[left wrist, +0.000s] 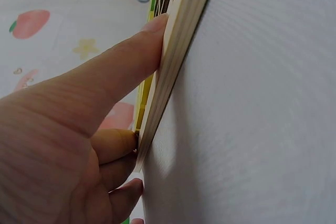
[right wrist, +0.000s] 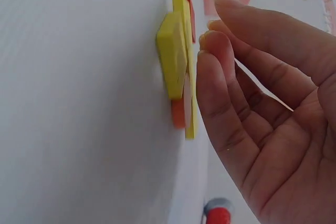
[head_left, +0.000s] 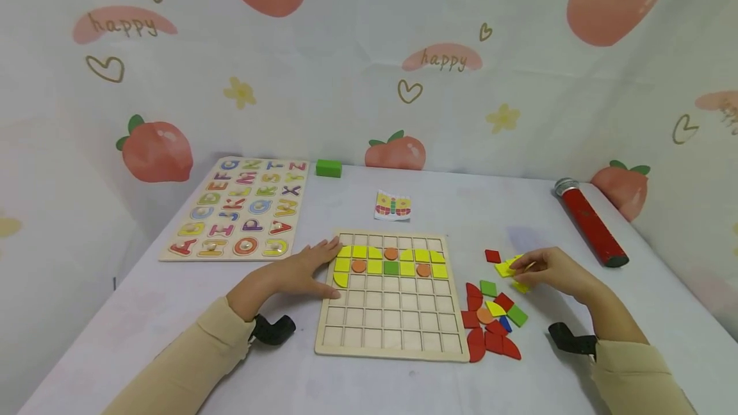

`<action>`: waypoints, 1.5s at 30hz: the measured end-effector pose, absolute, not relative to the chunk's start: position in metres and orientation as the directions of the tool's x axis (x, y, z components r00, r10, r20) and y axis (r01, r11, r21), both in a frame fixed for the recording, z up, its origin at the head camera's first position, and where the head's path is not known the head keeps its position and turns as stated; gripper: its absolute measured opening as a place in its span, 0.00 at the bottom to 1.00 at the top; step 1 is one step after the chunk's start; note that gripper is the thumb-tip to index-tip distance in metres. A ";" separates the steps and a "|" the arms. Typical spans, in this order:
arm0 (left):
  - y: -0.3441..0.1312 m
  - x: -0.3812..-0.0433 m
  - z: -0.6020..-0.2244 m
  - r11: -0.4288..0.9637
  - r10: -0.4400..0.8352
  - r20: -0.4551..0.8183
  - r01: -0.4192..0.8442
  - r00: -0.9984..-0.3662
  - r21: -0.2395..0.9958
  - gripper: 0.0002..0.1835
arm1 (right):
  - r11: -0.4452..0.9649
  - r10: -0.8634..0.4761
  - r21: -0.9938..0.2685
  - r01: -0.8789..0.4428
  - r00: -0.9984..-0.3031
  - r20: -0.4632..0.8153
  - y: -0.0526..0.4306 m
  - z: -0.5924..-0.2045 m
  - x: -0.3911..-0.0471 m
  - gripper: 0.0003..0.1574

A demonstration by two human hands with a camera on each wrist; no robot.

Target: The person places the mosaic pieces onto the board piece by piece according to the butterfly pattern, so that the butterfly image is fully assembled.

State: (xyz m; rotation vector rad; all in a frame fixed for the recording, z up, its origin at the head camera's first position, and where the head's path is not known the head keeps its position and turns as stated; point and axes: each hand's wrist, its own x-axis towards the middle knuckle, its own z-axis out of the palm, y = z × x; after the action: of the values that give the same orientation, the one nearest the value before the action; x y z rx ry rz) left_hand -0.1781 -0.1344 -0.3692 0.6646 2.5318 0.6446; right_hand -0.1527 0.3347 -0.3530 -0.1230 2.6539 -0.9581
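My left hand (head_left: pixel 296 269) rests along the left edge of a wooden grid board (head_left: pixel 383 319), its thumb and fingertips touching the rim. In the left wrist view the thumb (left wrist: pixel 121 72) lies against the board's pale side. Yellow pieces, orange discs and a green square (head_left: pixel 391 268) fill cells in the board's upper rows. Over at the right, my right hand (head_left: pixel 550 272) hovers at a small pile of yellow tiles (head_left: pixel 506 268). In the right wrist view its fingers bend loosely beside the yellow tile (right wrist: pixel 172 56), with a gap and nothing held. An orange piece (right wrist: pixel 178 114) shows under the tiles.
Loose red, green, orange and blue pieces lie right of the board, including a red quarter-circle (head_left: pixel 476 344). A butterfly picture card (head_left: pixel 393 205) lies behind it. Around the back are an alphabet board (head_left: pixel 230 216), a green block (head_left: pixel 328 168) and a red microphone (head_left: pixel 590 223).
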 end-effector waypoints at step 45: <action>-0.134 -0.177 -0.369 0.782 0.536 -0.290 0.336 -0.793 0.525 0.54 | 0.778 -0.228 -0.628 0.023 -0.921 -0.316 0.337 -0.352 -0.149 0.21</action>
State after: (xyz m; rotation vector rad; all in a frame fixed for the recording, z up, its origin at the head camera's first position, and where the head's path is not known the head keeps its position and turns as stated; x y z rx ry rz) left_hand -0.1771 -0.1339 -0.3695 0.6569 2.5440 0.6362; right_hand -0.1491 0.3369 -0.3524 -0.1560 2.5939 -0.9230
